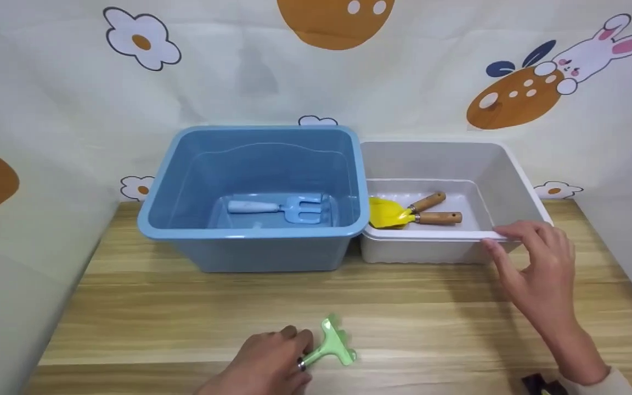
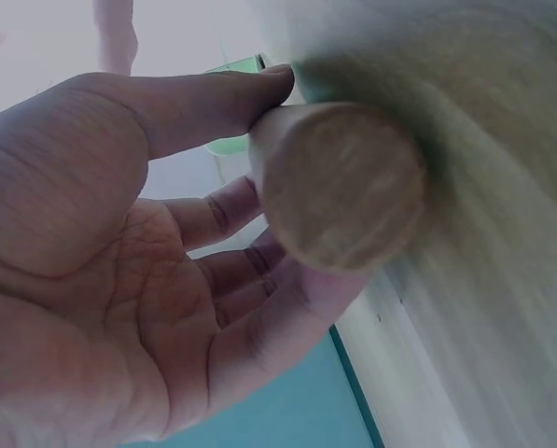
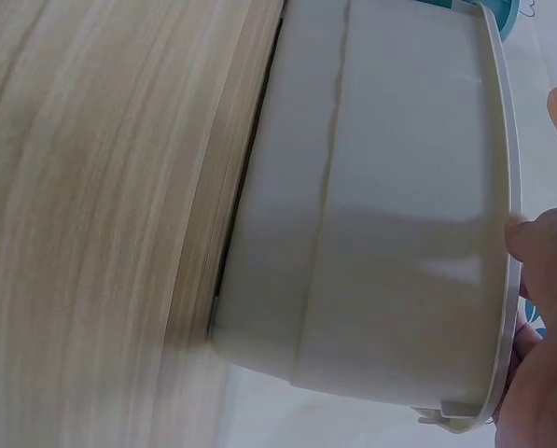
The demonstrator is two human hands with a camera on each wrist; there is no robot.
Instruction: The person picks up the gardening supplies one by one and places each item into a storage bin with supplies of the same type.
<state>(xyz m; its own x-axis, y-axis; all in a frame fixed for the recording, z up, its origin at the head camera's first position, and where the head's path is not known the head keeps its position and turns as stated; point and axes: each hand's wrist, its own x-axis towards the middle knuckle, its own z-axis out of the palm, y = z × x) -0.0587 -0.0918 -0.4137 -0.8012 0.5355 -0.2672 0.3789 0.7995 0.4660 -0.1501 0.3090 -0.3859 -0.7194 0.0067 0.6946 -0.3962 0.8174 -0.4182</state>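
My left hand [image 1: 272, 362] grips a small green hand rake [image 1: 331, 344] low over the front of the table. In the left wrist view the round end of its wooden handle [image 2: 343, 187] shows between thumb and fingers. With thumb and fingers, my right hand [image 1: 546, 274] pinches the front rim of the white bin [image 1: 431, 248] near its right corner. Inside that bin lie yellow shovel heads [image 1: 388, 213] with two wooden handles [image 1: 438, 218]. A light blue hand fork [image 1: 302, 210] lies on the floor of the blue bin [image 1: 272, 255].
Both bins stand side by side at the back of the wood-grain table [image 1: 184, 312], their rims meeting. A patterned cloth [image 1: 228, 71] hangs behind them. Near the right forearm, a small dark object [image 1: 541, 384] is cut off by the lower frame edge.
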